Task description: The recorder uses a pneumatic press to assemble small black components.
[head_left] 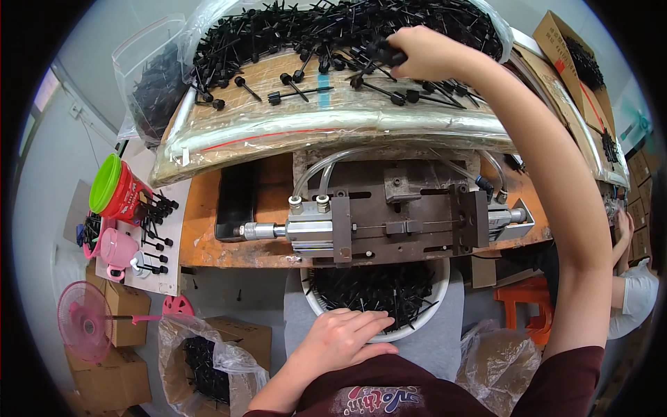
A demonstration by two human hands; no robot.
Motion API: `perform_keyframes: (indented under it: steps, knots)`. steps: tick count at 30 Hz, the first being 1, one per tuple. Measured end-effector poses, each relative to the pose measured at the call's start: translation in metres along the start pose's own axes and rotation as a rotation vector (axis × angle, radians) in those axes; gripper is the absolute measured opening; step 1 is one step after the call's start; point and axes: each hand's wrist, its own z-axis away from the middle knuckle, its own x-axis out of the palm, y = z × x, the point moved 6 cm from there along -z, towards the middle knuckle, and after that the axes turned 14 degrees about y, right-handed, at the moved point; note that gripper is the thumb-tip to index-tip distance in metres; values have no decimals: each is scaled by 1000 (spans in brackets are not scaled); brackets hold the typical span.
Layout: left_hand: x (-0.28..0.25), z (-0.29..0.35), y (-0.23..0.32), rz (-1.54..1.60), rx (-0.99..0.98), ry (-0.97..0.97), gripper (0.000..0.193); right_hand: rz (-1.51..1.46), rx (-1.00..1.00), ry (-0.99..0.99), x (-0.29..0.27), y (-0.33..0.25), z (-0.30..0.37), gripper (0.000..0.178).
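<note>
My right hand (pixel 429 54) reaches far out over a big pile of black plastic parts with thin stems and knobbed heads (pixel 278 35). Its fingers are closed round several of these black stemmed parts (pixel 383 52). My left hand (pixel 340 336) lies flat, fingers stretched out, at the near rim of a white tub (pixel 420 321) on my lap. More of the same black parts (pixel 368 285) fill the tub. Between the hands stands a metal clamping fixture (pixel 399 226) with air cylinders, whose middle block (pixel 403 227) sits on a thin rod.
The pile rests on a film-wrapped cardboard surface (pixel 264 118) above the orange bench (pixel 201 243). At left are a red bucket (pixel 125 194), a pink cup (pixel 117 249) and a pink fan (pixel 85 321). A co-worker's hand (pixel 624 229) shows at right, near an orange stool (pixel 524 299).
</note>
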Motion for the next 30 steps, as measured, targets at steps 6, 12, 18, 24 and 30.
perform_keyframes:
  steps: [6,12,18,24,30]
  knots:
    - [0,2,0,-12,-24,-19,40,37,-109,8,11,-6,-4,44]
    - [2,4,-3,-16,-46,-16,42,11,2,-166,18,6,0,25]
    - [2,2,0,-11,-37,-26,43,1,-28,7,0,25,3,25]
    - [-1,5,-2,-15,-40,-11,43,-259,293,160,-43,47,14,24]
    - [-14,-6,7,-8,-23,106,40,-1062,487,437,-62,59,69,23]
